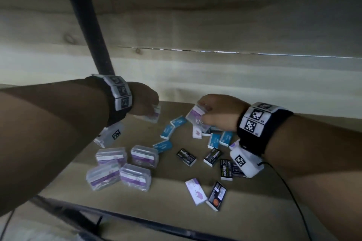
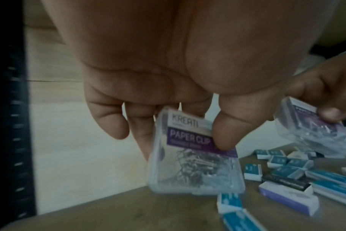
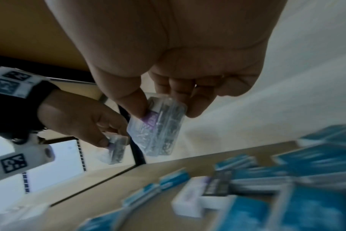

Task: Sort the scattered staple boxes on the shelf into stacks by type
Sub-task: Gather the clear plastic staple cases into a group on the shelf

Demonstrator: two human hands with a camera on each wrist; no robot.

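My left hand [image 1: 146, 103] pinches a clear plastic paper clip box [image 2: 196, 157] with a purple label, thumb on the front, held just above the shelf. My right hand [image 1: 213, 112] grips a second clear paper clip box [image 1: 195, 117], seen edge-on in the right wrist view [image 3: 160, 129]. Several clear purple-label boxes [image 1: 121, 166] sit grouped at the front left of the shelf. Blue staple boxes [image 1: 167, 131], black staple boxes [image 1: 186, 157] and white-purple boxes [image 1: 195, 191] lie scattered across the middle and right.
The tan shelf board [image 1: 170, 184] has a dark metal front rail [image 1: 137, 219] and a black upright post [image 1: 92, 33] at the back left. A pale wooden back wall [image 1: 215, 31] stands behind. A black cable [image 1: 290, 191] hangs from my right wrist.
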